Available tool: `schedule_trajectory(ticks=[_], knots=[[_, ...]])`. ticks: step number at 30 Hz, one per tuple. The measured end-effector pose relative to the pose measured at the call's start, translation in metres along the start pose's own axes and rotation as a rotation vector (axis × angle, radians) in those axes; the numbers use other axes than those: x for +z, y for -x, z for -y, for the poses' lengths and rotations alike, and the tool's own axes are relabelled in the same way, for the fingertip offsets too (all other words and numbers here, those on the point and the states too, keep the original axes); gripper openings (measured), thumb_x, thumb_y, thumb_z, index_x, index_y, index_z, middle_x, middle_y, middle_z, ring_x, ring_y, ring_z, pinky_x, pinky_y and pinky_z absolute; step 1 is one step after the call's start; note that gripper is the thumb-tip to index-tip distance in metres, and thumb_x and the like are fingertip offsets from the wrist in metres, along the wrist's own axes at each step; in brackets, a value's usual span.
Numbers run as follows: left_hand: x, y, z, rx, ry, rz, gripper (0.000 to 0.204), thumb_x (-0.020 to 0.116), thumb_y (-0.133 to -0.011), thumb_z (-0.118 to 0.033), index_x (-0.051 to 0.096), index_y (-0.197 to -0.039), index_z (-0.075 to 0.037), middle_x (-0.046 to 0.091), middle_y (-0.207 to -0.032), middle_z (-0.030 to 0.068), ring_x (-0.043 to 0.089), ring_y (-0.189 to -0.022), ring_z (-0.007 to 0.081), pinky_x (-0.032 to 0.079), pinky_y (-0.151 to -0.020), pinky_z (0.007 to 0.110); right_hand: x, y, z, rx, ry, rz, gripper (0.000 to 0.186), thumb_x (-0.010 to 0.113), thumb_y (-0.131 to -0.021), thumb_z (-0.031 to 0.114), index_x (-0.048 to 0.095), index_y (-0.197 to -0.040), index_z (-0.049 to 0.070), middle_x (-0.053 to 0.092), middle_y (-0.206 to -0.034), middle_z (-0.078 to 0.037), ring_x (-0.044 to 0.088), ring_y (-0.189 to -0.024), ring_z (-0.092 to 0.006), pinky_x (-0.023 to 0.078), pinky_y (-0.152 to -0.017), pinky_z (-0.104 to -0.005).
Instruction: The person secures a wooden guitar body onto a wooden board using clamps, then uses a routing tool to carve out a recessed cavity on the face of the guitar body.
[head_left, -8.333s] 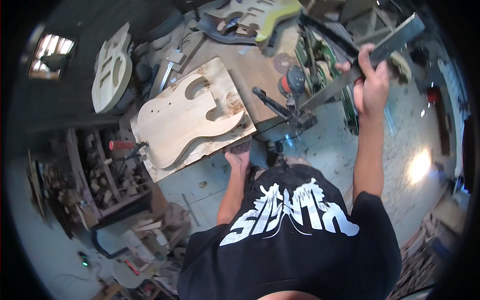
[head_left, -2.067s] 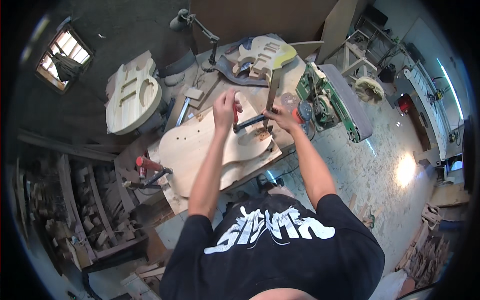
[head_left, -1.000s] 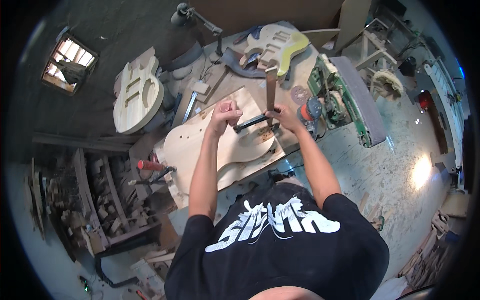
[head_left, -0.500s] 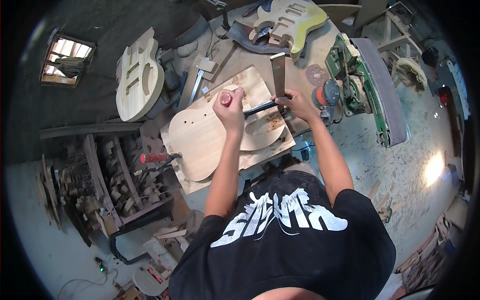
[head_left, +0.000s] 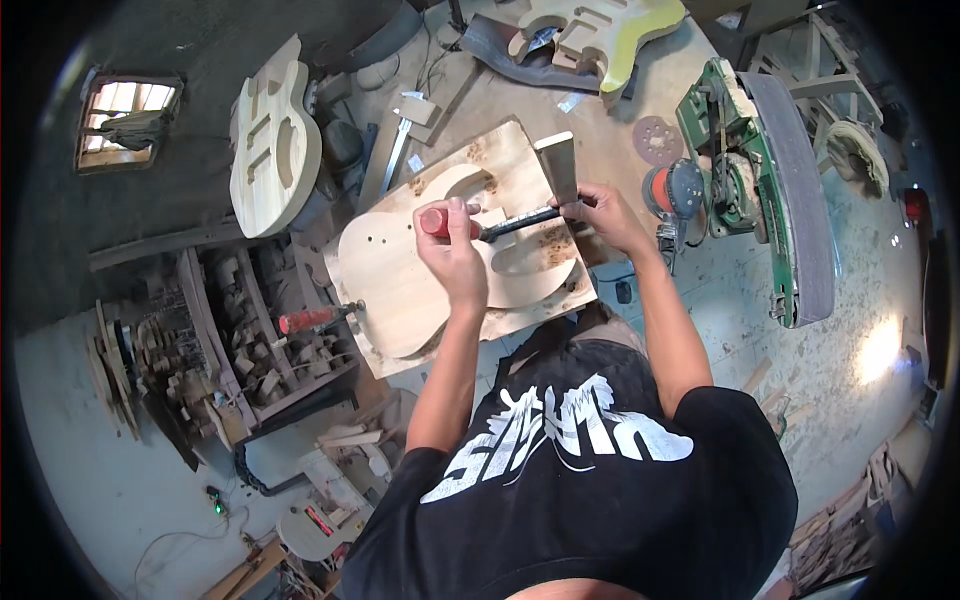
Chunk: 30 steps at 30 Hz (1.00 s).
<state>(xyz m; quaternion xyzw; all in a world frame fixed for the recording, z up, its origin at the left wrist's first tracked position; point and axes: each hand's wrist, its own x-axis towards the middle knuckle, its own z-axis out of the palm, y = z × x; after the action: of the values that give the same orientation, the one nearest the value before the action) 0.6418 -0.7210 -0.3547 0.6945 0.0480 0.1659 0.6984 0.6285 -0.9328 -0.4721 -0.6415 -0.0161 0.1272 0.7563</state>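
Note:
A pale guitar-shaped piece lies on a squarish board with burl figure at the bench edge. My left hand is closed on the red handle of a bar clamp lying over the piece. My right hand grips the clamp’s dark arm near its steel bar, which stands up at the board’s right edge. A second red-handled clamp sits at the board’s left edge.
The bench holds a yellow-tinted guitar body, a round orbital sander and a green belt sander. Another routed body stands at the back left. A rack of wood offcuts is at lower left.
The clamp was held up in my right hand earlier; now it is on the board. My left hand moved from under the board onto the handle, which has since tipped leftward.

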Motion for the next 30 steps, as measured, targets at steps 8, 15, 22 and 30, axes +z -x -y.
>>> schedule_trajectory(ticks=[8,15,22,30], knots=[[-0.043,-0.071,0.023,-0.332,0.434,1.048,0.033,0.075,-0.073,-0.009,0.043,-0.065,-0.009,0.042,-0.053,0.0009,0.042,-0.050,0.0125,0.032,-0.050,0.029,-0.002,-0.003,0.002,0.000,0.070,0.042,0.023,0.070,-0.091,0.017,0.071,-0.109,0.002,0.070,-0.101,-0.001,0.062,-0.096,-0.0089,0.049,-0.087,-0.0268],[-0.021,-0.026,0.003,-0.118,0.075,0.349,0.023,0.073,-0.086,-0.017,0.054,-0.089,-0.004,0.058,-0.076,0.0061,0.058,-0.065,0.0135,0.048,-0.064,0.026,-0.003,-0.001,0.007,-0.011,-0.017,0.017,0.024,0.071,-0.090,0.018,0.071,-0.107,0.001,0.070,-0.096,-0.001,0.061,-0.094,-0.0082,0.049,-0.085,-0.0272],[-0.008,-0.022,0.012,-0.109,0.080,0.064,0.027,0.065,-0.090,-0.012,0.046,-0.071,-0.010,0.045,-0.058,0.0009,0.040,-0.050,0.0107,0.036,-0.050,0.028,0.002,0.004,0.009,-0.043,-0.044,0.007,0.025,0.070,-0.091,0.019,0.071,-0.108,0.000,0.070,-0.095,0.000,0.061,-0.091,-0.0081,0.048,-0.084,-0.0263],[-0.037,-0.081,0.020,-0.417,0.445,1.221,0.031,0.074,-0.071,-0.009,0.044,-0.063,-0.008,0.047,-0.056,0.0022,0.042,-0.051,0.0129,0.032,-0.050,0.030,0.009,0.006,0.013,-0.076,-0.074,-0.029,0.022,0.069,-0.093,0.020,0.071,-0.104,0.001,0.067,-0.091,0.001,0.059,-0.086,-0.0058,0.048,-0.079,-0.0248]])
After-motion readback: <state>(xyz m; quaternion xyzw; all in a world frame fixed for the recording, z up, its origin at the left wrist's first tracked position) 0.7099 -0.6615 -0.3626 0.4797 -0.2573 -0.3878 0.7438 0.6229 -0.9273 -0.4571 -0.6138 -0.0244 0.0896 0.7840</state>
